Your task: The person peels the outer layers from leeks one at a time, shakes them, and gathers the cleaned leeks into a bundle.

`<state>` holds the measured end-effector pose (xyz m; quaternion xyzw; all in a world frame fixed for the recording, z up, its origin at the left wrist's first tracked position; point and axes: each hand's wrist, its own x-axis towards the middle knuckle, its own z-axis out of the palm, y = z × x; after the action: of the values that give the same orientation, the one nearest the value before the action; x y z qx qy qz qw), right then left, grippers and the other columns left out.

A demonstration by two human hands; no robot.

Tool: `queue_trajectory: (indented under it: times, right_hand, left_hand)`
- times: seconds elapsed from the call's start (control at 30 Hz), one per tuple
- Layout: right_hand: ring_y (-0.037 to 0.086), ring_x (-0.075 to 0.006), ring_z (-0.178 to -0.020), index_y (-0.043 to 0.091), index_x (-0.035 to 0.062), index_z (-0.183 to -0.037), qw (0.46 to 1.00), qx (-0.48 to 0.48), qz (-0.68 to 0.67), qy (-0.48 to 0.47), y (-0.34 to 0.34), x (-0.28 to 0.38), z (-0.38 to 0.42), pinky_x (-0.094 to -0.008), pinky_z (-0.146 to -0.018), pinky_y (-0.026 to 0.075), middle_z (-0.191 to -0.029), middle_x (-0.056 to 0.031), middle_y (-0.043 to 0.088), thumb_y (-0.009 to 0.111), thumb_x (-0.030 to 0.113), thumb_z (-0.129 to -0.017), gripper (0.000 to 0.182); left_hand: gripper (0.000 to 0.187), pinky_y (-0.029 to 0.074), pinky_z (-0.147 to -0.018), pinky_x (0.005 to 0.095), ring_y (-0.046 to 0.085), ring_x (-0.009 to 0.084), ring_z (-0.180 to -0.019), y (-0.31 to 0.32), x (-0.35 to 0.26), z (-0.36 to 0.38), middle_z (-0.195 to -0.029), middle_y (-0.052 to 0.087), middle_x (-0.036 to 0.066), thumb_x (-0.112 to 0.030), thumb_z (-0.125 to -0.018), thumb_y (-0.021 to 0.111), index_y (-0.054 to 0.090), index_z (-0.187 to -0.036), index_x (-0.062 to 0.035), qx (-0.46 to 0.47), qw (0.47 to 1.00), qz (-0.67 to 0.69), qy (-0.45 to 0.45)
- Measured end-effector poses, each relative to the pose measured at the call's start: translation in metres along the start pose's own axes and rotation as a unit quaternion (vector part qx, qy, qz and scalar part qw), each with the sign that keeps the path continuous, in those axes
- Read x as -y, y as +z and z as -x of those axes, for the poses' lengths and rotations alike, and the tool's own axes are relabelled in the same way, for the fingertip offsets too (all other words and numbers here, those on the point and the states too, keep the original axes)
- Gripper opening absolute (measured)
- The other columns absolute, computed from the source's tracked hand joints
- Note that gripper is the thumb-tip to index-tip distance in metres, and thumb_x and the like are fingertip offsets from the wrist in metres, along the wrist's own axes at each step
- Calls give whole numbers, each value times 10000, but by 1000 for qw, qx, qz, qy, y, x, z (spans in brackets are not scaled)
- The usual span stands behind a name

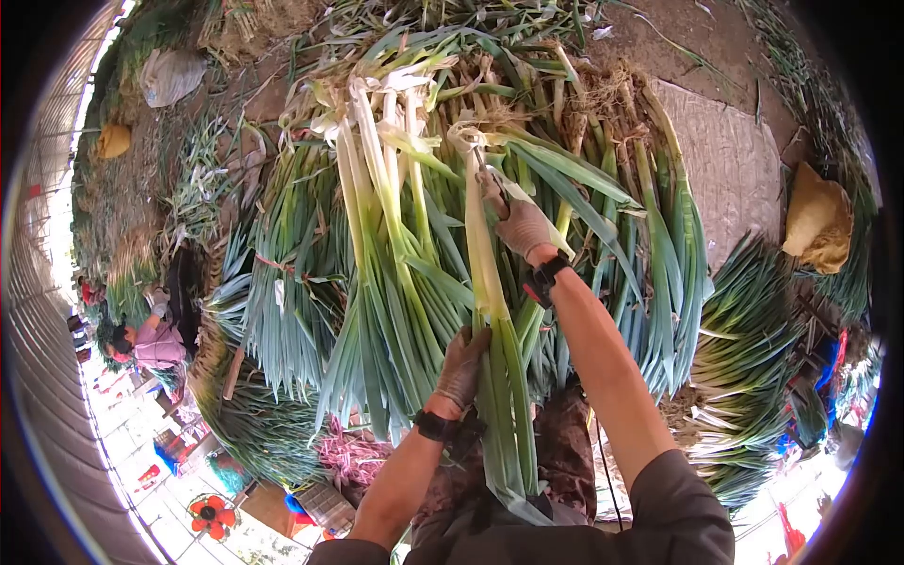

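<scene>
My left hand [461, 367], in a thin work glove, is closed around the green leaves of a leek [485, 273]. The leek's pale stalk points away from me, and its leaves hang toward my lap. My right hand [524, 229], also gloved, grips a small metal cutting tool [491, 185] against the leek's pale root end; its exact kind is hard to make out. Just left of it lie several leeks with clean white stalks [381, 165], on top of the pile. Under and right of my right hand are leeks with brown roots [603, 94].
A bundle of leeks [297, 235] lies on the left, and more are stacked at the right [744, 348]. Leaf scraps cover the ground. A yellow-brown sack [817, 218] is at the far right. Another person [155, 341] works at the far left. Pink ties [348, 452] lie near my left forearm.
</scene>
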<state>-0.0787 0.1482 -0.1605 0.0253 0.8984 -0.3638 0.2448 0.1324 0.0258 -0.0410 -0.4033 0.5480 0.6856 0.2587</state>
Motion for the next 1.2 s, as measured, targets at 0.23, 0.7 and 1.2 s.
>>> queue_trajectory:
  times: [0.23,0.7,1.2]
  right_hand:
    - [663,-491,-913,689,-16,-942,998,19,-47,22,3,-21,31,-547,-844,528,-931,-305,691,680,277,-823,317]
    - [659,-490,-894,661,-40,-949,986,64,-143,58,18,-4,157,-526,-813,525,-884,-305,679,682,227,-796,308]
    - [680,-432,-802,636,-57,-992,976,-20,-215,34,-46,11,134,-467,-751,533,-848,-285,670,717,187,-783,332]
  left_hand:
    - [361,542,-709,254,660,94,-802,-9,-27,11,-959,695,8,-344,-1011,654,651,-1190,-31,61,988,134,-55]
    - [384,518,-833,354,644,198,-956,-22,24,-15,-1029,680,104,-274,-1021,610,597,-1245,38,-107,986,-87,94]
    - [448,461,-617,249,546,93,-603,0,-165,-5,-705,571,-14,-452,-985,598,678,-984,-10,90,962,-152,207]
